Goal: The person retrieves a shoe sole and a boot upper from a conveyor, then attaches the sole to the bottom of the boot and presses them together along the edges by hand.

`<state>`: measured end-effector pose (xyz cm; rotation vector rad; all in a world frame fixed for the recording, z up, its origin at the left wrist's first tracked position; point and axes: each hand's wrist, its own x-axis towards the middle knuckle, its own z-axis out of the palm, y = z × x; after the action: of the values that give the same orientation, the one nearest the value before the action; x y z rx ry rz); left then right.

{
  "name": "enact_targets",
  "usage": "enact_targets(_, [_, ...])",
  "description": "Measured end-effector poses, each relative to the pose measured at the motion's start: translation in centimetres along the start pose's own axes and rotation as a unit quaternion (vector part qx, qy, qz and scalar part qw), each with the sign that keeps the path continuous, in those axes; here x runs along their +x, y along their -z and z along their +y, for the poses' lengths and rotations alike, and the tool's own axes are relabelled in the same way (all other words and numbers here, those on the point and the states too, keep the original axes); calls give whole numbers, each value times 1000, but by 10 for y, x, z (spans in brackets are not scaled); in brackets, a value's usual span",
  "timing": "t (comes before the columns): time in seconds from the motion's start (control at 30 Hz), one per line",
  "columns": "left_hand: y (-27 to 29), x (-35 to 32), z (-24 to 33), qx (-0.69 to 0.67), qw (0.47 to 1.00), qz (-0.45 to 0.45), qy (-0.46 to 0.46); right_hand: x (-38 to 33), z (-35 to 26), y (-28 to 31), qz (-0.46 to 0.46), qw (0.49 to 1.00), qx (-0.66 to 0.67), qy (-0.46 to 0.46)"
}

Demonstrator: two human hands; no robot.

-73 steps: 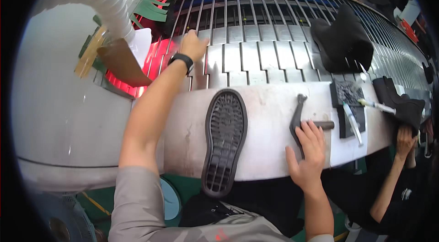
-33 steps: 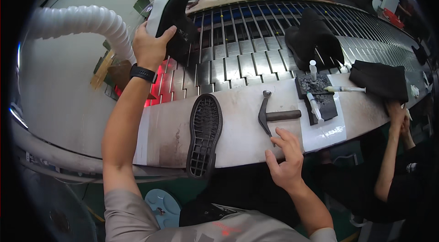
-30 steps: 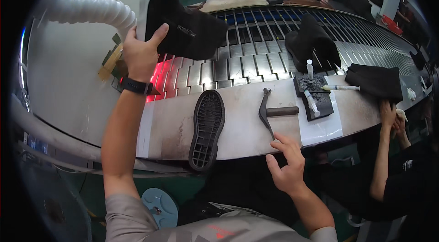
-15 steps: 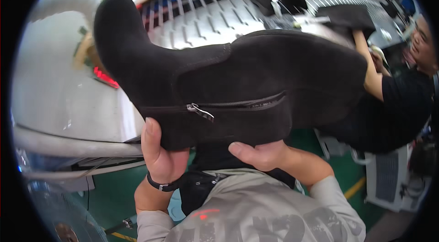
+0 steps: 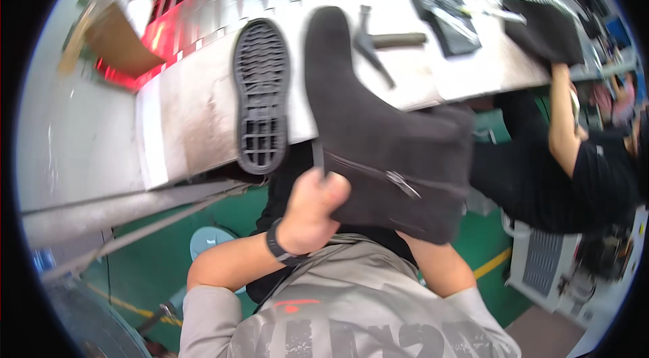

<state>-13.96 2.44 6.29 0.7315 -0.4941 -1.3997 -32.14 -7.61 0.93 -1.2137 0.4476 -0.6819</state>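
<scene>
Two hands are working on a black suede ankle boot [image 5: 378,135], which is hanging in front of the person's chest with its toe pointing up over the near edge of the grey workbench [image 5: 196,114]. The left hand [image 5: 312,212] is clamping the heel end beside the side zip, thumb pressing into the nap. The right hand is hiding behind the boot shaft, only its forearm [image 5: 433,267] showing, so whether its fingers are closing on anything cannot be told. The upper is looking soft and pliable, likely light, and the shaft would probably be folding under a loose pinch; the stiffer heel counter and the toe seem the better places to take hold, and the suede should be giving good friction. A black rubber outsole [image 5: 260,98] is lying tread-up on the bench just left of the toe, and a hammer [image 5: 382,43] is resting just beyond it. The bench edge is sitting close under the toe, leaving little clearance there, while open room is lying below toward the green floor [image 5: 230,223]. A co-worker's arm [image 5: 564,121] is reaching to the bench at the right.
</scene>
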Motion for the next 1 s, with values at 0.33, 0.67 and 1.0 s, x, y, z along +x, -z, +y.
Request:
enact_targets(0.33, [35,15,127,621,735,111,-250,16,11,-5,-109,865,427,-239])
enact_targets(0.67, [182,132,148,459,808,209,-304,-11,21,4,119,982,-60,-134])
enact_targets(1.0, [86,8,88,68,990,99,-77,-10,79,25,49,853,385,-348])
